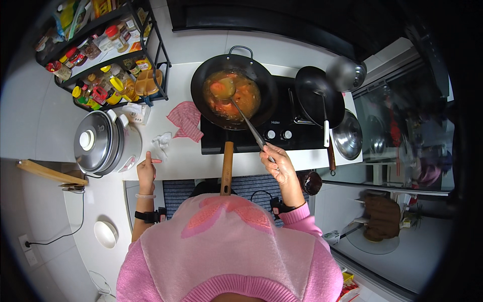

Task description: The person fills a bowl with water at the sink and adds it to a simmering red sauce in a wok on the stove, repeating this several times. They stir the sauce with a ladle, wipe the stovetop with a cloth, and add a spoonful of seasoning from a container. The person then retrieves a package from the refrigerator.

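My right hand (279, 162) grips the handle of a metal ladle (247, 121). The ladle's bowl dips into an orange-red soup with reddish pieces (247, 100), which fills the bottom of a black wok (200, 81). This wok sits on the left side of a black gas stove (245, 145), its wooden handle (227, 162) pointing towards me. Over the counter's front edge, my left hand (146, 171) holds nothing, with a finger and the thumb apart. Close to it are a crumpled white tissue (161, 143) and a lidded electric cooker (130, 145).
A second black pan (307, 87) with a white-handled utensil (326, 132) is on the right, beside a metal lid (349, 136). A pink cloth (186, 119) lies left of the stove. A black rack (164, 56) holds seasonings. A white bowl (106, 234) stands at left.
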